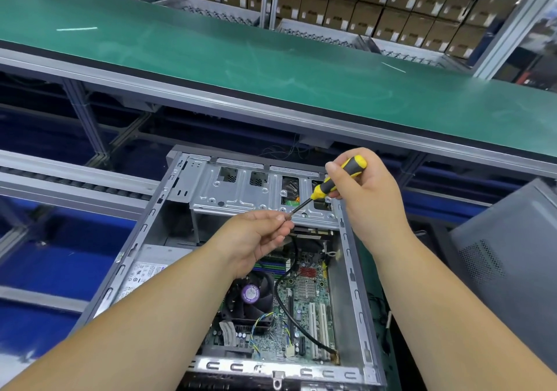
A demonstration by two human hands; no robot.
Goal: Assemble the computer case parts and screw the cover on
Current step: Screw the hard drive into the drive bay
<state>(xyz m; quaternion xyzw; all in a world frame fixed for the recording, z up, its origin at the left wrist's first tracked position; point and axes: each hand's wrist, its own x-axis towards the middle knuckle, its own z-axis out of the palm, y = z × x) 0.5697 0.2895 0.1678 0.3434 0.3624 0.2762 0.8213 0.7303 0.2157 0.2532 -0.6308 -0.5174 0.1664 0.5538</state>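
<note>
The open case point(241, 270) lies flat in the near middle of the scene, its cover off, with the motherboard point(304, 309) and a round fan point(251, 297) showing inside and a metal drive cage point(241, 191) across its far end. Both hands are above the case, over the cage. The right hand point(366, 193) grips the yellow-and-black handle of a screwdriver point(331, 184), fingers curled round it, with the shaft slanting down and to the left. The left hand point(256, 236) pinches the tip of that shaft between thumb and fingertips; whether a screw sits there is too small to tell. A black cable point(284, 309) runs from under the left hand down over the motherboard toward the near right corner. To the right of the case a grey panel point(506, 258) with a perforated patch stands tilted. Beyond the case, a long green bench point(271, 59) crosses the scene, and stacked brown boxes point(376, 4) fill shelves at the far side.
</note>
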